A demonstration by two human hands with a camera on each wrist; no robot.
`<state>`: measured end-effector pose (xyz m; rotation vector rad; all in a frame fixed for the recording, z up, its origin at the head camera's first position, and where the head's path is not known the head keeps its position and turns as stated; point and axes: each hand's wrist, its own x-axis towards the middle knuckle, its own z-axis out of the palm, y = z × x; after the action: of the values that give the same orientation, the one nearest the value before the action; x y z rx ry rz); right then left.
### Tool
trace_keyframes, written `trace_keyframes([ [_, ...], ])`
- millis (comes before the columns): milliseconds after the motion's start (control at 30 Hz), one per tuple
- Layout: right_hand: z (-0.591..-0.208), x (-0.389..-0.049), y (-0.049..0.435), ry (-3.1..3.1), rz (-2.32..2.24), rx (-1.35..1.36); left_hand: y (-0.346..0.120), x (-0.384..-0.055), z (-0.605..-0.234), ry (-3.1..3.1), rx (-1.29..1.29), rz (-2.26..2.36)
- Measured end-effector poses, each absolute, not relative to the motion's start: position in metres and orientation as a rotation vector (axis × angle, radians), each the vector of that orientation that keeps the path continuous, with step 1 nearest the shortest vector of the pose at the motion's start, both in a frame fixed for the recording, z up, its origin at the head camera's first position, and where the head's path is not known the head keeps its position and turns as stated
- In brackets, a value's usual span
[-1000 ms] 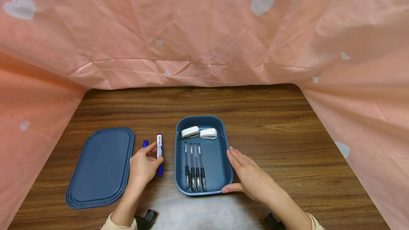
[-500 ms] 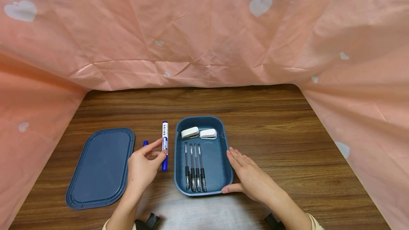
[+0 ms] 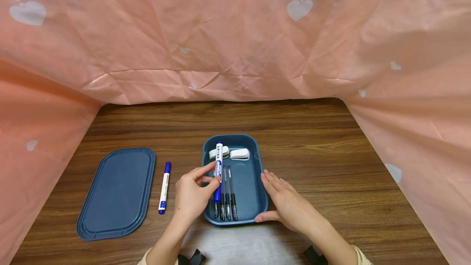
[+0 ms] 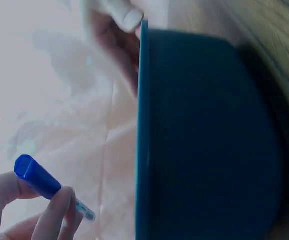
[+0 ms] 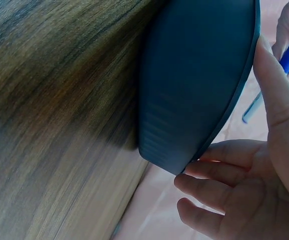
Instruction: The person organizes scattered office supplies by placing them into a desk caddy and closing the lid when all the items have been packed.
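A blue-and-white marker (image 3: 218, 154) is pinched between the thumb and fingers of my left hand (image 3: 192, 193), above the left side of a blue open box (image 3: 247, 191). In the left wrist view the marker's blue cap (image 4: 39, 179) is raised above the box rim. My right hand (image 3: 288, 205) rests on the box's near right corner, its fingers along the side and thumb at the front rim. Inside the box lie several black gel pens (image 3: 233, 199), partly hidden by the marker, and two small white staplers (image 3: 239, 154) at the far end.
Left of the box, a second blue-and-white marker (image 3: 164, 187) lies on the wooden table (image 3: 305, 134). Further left is a flat blue lid (image 3: 115, 193). A pink curtain (image 3: 235, 36) with hearts encloses the back and sides.
My left hand has lifted the marker off the table and carried it right, over the box. The other marker is now fully visible. My right hand has stayed at the box.
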<state>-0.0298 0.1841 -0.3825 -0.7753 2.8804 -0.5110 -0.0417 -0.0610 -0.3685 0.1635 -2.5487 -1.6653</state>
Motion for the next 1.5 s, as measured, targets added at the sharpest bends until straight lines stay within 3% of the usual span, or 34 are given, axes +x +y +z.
trace_keyframes([
  [633,-0.386,-0.033,0.183,2.869,-0.533,-0.785,-0.004,-0.047,-0.4,-2.702,0.028,-1.625],
  [1500,-0.386,-0.033,0.184,2.869,-0.521,-0.783,0.016,-0.055,-0.426,-2.825,-0.035,-1.679],
])
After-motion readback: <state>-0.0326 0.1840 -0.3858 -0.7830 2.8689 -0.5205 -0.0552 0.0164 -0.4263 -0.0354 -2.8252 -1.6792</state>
